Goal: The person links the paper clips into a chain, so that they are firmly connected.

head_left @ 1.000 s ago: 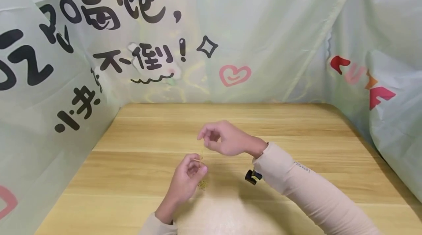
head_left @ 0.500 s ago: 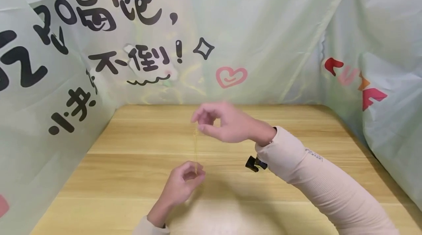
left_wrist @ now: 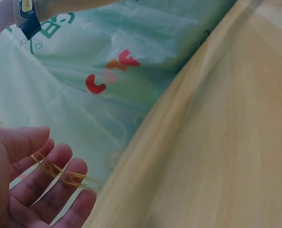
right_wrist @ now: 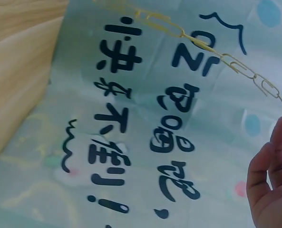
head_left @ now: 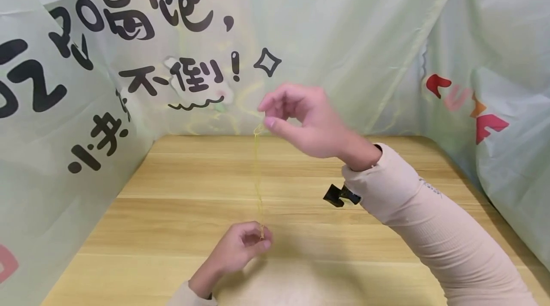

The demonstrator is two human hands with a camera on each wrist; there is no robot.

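Observation:
A thin chain of linked gold paper clips (right_wrist: 202, 43) runs between my two hands. Up in front of the back cloth, my right hand (head_left: 302, 122) pinches its top end between thumb and fingertips. From there the chain drops almost straight to my left hand (head_left: 234, 251), low over the table, whose curled fingers hold the lower part. In the left wrist view, several clips lie across the fingers (left_wrist: 60, 173) of the left hand, below the thumb. Single links show plainly in the right wrist view, where only part of the right hand is visible.
The wood-grain table (head_left: 172, 229) lies beneath both hands. Pale green printed cloth (head_left: 343, 48) stands behind it and along both sides. A black camera mount (head_left: 339, 195) hangs by the right cuff.
My right hand has risen far above the left, drawing the chain out long. The left hand has moved slightly down, and the small heap of clips below it is no longer seen.

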